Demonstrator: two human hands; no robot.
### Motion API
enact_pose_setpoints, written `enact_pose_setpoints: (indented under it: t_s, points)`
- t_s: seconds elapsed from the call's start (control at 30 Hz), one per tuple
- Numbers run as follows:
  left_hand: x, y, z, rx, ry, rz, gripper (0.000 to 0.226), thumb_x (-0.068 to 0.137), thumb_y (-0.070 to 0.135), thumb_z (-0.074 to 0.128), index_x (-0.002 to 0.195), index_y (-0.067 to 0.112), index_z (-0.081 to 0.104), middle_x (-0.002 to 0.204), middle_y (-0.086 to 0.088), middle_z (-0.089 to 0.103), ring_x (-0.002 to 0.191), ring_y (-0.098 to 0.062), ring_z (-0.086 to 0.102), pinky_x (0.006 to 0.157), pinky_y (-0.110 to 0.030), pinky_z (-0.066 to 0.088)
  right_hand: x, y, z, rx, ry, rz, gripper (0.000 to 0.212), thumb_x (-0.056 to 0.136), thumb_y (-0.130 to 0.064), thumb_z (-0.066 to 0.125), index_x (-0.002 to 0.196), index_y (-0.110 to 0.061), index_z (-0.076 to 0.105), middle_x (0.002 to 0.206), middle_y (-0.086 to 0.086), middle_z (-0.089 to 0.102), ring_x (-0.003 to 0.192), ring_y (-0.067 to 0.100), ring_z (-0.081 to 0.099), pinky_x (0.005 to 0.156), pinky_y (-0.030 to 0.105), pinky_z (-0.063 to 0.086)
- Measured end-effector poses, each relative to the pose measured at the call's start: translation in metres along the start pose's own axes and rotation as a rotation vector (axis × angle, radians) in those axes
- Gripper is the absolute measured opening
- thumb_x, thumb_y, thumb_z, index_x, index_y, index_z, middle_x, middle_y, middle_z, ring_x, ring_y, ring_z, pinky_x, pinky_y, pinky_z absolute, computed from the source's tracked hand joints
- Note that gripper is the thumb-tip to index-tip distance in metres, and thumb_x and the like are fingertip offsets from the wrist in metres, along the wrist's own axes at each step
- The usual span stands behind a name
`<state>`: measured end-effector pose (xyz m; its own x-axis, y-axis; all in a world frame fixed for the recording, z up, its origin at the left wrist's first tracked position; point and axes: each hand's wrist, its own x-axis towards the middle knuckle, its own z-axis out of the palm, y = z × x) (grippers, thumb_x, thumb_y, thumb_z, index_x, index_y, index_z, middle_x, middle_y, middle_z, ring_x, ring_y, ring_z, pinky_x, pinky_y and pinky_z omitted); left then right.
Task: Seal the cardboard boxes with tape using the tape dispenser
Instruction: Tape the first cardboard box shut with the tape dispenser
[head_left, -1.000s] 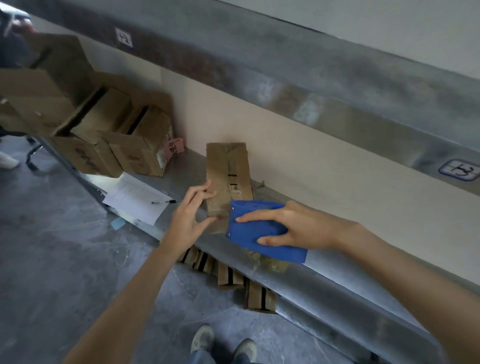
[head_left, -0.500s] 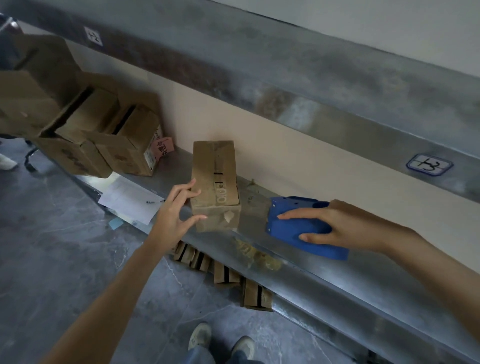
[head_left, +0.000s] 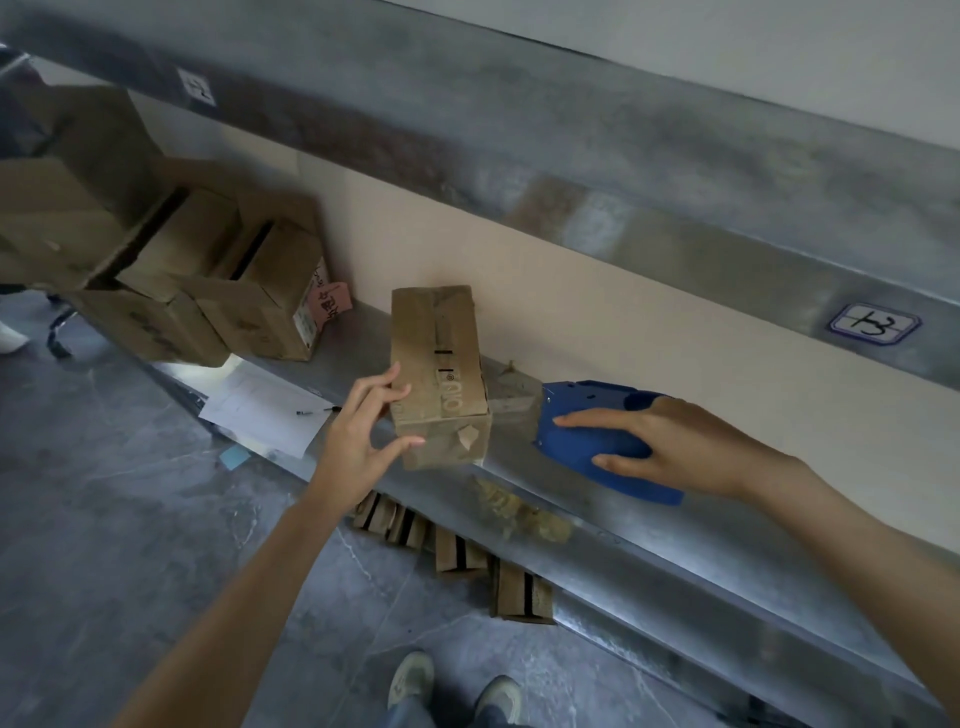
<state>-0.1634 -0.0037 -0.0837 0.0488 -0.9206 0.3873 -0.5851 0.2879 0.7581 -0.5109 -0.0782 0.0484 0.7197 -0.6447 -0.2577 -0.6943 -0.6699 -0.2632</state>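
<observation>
- The box (head_left: 436, 364) sits on the metal surface (head_left: 649, 525), long side running away toward the back wall. Its flaps are closed, and there's a dark seam plus some print along the top.
- The left hand (head_left: 358, 441) is at the box's near-left corner. The fingers are spread and pretty straight, with fingertips touching the top-left edge and the thumb tip against the front face. It's not wrapped around anything, more like steadying the box.
- The blue dispenser (head_left: 571, 441) is just off the box's right side, also on the surface. What looks like a clear strip of tape runs between the two, though it's kinda hard to make out.
- The right hand (head_left: 675, 441) holds the dispenser, fingers laid flat over the top and thumb clamped on the near side.
- So the hands are apart, with the box next to the left one and the dispenser between the box and the right wrist.
- A crumpled wad of something pale (head_left: 519, 509) lies near the front edge of the surface.
- Further left there's a sheet of paper (head_left: 265, 410) with a pen (head_left: 317, 411) on it, then a cluster of open boxes (head_left: 249, 301).
- Folded cartons (head_left: 457, 553) are on the floor (head_left: 104, 493) under the surface, and the person's shoes (head_left: 410, 680) show at the bottom.
</observation>
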Motion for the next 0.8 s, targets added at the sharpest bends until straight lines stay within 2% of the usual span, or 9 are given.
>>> enact_pose_setpoints:
  t_s: [0.07, 0.2, 0.33, 0.47, 0.53, 0.6, 0.7, 0.8]
  points:
    - [0.000, 0.000, 0.001, -0.018, 0.001, 0.000, 0.062, 0.080, 0.048, 0.072, 0.127, 0.009, 0.058, 0.141, 0.001, 0.047, 0.136, -0.007, 0.046, 0.103, -0.049, 0.050, 0.002, -0.003, 0.002, -0.025, 0.013, 0.018, 0.050, 0.100, -0.045, 0.048, 0.139, -0.067, 0.026, 0.049, -0.003, 0.037, 0.048, 0.013, 0.038, 0.050, 0.026, 0.031]
    - [-0.001, -0.001, 0.001, -0.047, 0.005, -0.017, 0.064, 0.080, 0.052, 0.071, 0.128, 0.012, 0.058, 0.142, 0.004, 0.046, 0.135, -0.008, 0.047, 0.103, -0.048, 0.051, 0.019, -0.015, 0.010, -0.097, 0.064, 0.060, 0.051, 0.102, -0.044, 0.046, 0.145, -0.059, 0.024, 0.053, -0.005, 0.041, 0.048, 0.011, 0.037, 0.049, 0.025, 0.028]
    - [-0.002, 0.000, 0.001, -0.081, 0.014, -0.023, 0.060, 0.080, 0.048, 0.073, 0.128, 0.015, 0.058, 0.143, 0.017, 0.043, 0.134, -0.010, 0.048, 0.105, -0.046, 0.049, 0.036, -0.030, 0.027, -0.115, 0.108, 0.105, 0.054, 0.102, -0.044, 0.044, 0.150, -0.053, 0.020, 0.057, -0.004, 0.046, 0.049, 0.010, 0.041, 0.054, 0.032, 0.041]
    - [-0.003, 0.002, 0.003, -0.111, 0.032, -0.037, 0.057, 0.080, 0.036, 0.078, 0.126, 0.010, 0.059, 0.142, 0.016, 0.043, 0.135, -0.007, 0.046, 0.106, -0.043, 0.049, 0.046, -0.048, 0.046, -0.160, 0.197, 0.121, 0.055, 0.103, -0.041, 0.045, 0.152, -0.047, 0.021, 0.057, -0.009, 0.035, 0.048, 0.007, 0.033, 0.050, 0.033, 0.039]
    - [-0.002, 0.003, 0.003, -0.122, 0.033, -0.043, 0.057, 0.078, 0.032, 0.078, 0.125, 0.008, 0.059, 0.141, 0.013, 0.044, 0.136, -0.005, 0.045, 0.105, -0.042, 0.050, 0.050, -0.053, 0.052, -0.164, 0.229, 0.132, 0.057, 0.100, -0.035, 0.053, 0.152, -0.041, 0.029, 0.053, -0.008, 0.032, 0.043, 0.010, 0.032, 0.042, 0.032, 0.034]
    - [-0.002, 0.004, 0.003, -0.133, 0.031, -0.044, 0.056, 0.078, 0.032, 0.078, 0.125, 0.008, 0.059, 0.140, 0.007, 0.046, 0.137, -0.006, 0.044, 0.106, -0.043, 0.049, 0.053, -0.056, 0.057, -0.195, 0.251, 0.131, 0.060, 0.092, -0.029, 0.067, 0.146, -0.034, 0.040, 0.049, -0.005, 0.031, 0.037, 0.015, 0.029, 0.033, 0.025, 0.021]
    - [-0.002, 0.004, 0.004, -0.126, 0.029, -0.054, 0.054, 0.078, 0.031, 0.079, 0.124, 0.009, 0.060, 0.141, 0.004, 0.048, 0.137, -0.008, 0.044, 0.111, -0.044, 0.043, 0.059, -0.059, 0.063, -0.273, 0.340, 0.072, 0.065, 0.076, -0.020, 0.083, 0.130, -0.026, 0.049, 0.049, -0.003, 0.022, 0.036, 0.016, 0.019, 0.037, 0.017, 0.001]
    - [-0.002, 0.005, 0.003, -0.115, 0.027, -0.062, 0.053, 0.078, 0.027, 0.080, 0.124, 0.010, 0.060, 0.142, 0.005, 0.047, 0.137, -0.007, 0.045, 0.113, -0.037, 0.040, 0.067, -0.054, 0.070, -0.299, 0.438, 0.051, 0.067, 0.070, -0.017, 0.087, 0.126, -0.023, 0.051, 0.053, -0.001, 0.020, 0.038, 0.016, 0.016, 0.039, 0.015, -0.002]
